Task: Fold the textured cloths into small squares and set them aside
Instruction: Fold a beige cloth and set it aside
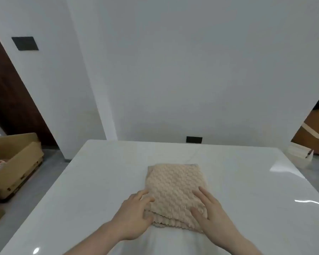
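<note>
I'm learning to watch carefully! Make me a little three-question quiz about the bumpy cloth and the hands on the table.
1. True or false: the beige cloth lies on the white table.
2. Which hand rests flat on top of the cloth? A) left hand B) right hand C) neither
3. Fill in: on the floor left of the table stands a cardboard ____.

Key
1. True. It lies folded, with layered edges showing at the near side.
2. B. The right hand lies flat on it; the left hand touches the cloth's near left edge.
3. box.
</note>
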Demonstrator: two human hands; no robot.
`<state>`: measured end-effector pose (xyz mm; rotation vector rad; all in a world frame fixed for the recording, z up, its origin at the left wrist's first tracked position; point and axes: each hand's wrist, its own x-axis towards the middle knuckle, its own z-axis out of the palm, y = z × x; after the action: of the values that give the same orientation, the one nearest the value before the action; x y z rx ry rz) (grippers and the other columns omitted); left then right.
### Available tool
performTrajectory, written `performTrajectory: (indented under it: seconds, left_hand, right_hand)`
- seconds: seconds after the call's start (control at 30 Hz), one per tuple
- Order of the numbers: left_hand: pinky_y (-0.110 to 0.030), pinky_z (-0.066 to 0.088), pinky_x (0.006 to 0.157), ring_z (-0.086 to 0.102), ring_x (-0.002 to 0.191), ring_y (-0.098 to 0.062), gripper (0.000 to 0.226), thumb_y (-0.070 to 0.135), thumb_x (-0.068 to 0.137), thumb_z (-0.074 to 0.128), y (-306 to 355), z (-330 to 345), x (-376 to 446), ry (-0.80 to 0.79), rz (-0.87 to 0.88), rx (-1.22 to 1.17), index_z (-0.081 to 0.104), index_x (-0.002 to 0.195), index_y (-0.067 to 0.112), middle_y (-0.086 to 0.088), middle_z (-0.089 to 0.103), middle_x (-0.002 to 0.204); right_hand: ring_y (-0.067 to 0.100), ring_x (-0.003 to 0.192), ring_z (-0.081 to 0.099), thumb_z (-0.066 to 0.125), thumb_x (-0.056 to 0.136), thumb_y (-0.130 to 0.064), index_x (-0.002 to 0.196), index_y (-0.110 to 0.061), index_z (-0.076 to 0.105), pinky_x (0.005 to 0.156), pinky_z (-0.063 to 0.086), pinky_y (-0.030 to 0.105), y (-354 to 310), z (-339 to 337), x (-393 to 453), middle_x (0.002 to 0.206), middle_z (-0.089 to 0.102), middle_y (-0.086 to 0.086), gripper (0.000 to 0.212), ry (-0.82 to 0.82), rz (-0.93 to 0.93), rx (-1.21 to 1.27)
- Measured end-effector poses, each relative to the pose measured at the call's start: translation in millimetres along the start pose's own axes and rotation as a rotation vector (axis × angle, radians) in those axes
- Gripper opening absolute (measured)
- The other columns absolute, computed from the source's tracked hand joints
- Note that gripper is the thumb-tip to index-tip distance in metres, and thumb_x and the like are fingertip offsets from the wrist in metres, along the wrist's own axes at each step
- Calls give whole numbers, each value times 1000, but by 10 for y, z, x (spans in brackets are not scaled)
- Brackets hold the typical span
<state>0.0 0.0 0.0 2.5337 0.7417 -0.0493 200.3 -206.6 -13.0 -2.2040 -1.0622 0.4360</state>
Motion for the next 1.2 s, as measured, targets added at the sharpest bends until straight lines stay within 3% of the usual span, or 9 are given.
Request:
performTrajectory:
  seconds: [0.07,0.2,0.3,0.4,0.6,0.77,0.9,1.07,1.2]
  left_hand:
    - [-31,26,119,25,148,-13,56,39,95,51,-173,245,212,37,34,16,41,149,36,16,23,162]
    - [-24,33,114,37,138,-6,51,29,97,51,-680,899,601,163,58,-35,44,146,38,25,34,151]
    - [-26,39,109,45,128,-1,41,37,100,46,-1017,1379,695,331,123,-62,51,140,40,29,44,142]
    - [-22,40,103,49,119,3,37,41,99,44,-1108,1624,685,491,177,-69,57,135,39,30,51,134]
    - [-17,38,97,52,113,0,34,31,100,54,-1106,1645,653,591,180,-77,63,132,36,26,61,124]
    - [-19,41,90,60,109,-7,33,17,96,54,-1091,1633,594,656,97,-123,72,120,33,19,70,116]
    - [-26,47,82,59,96,-8,24,19,96,58,-1083,1617,580,700,88,-136,73,102,35,24,69,95]
    - [-31,43,69,54,86,-10,16,19,101,51,-1053,1599,531,811,135,-108,60,94,31,18,63,89]
    - [-36,46,65,58,75,-15,14,19,104,45,-1038,1600,502,897,185,-161,55,100,28,13,64,92]
  right_hand:
    - [2,152,17,53,99,-53,151,-42,37,127,14,35,209,276,118,155,19,-28,56,23,-47,-82]
    - [6,141,36,45,83,-68,142,-43,50,118,30,31,778,925,281,142,35,-31,64,-5,-42,-118]
    - [3,130,47,51,81,-63,135,-46,57,107,42,34,1130,1338,272,135,47,-31,58,198,-133,-185]
    - [-3,128,45,60,83,-55,133,-45,59,105,38,29,1249,1460,264,135,50,-31,51,332,-187,-189]
    - [0,131,46,67,90,-39,133,-39,60,113,34,24,1232,1452,197,137,52,-27,44,361,-258,-205]
    - [10,109,54,66,91,-28,109,-34,64,88,39,24,1209,1404,89,112,58,-22,19,485,-245,-165]
    - [12,100,54,61,96,-28,98,-33,66,83,36,24,1242,1416,111,99,60,-19,7,539,-258,-176]
    - [19,91,51,59,100,-23,91,-25,64,81,42,33,1269,1430,155,90,61,-11,11,632,-319,-188]
    - [15,98,51,58,99,-10,103,-22,67,87,43,32,1255,1420,147,99,63,-12,15,670,-341,-143]
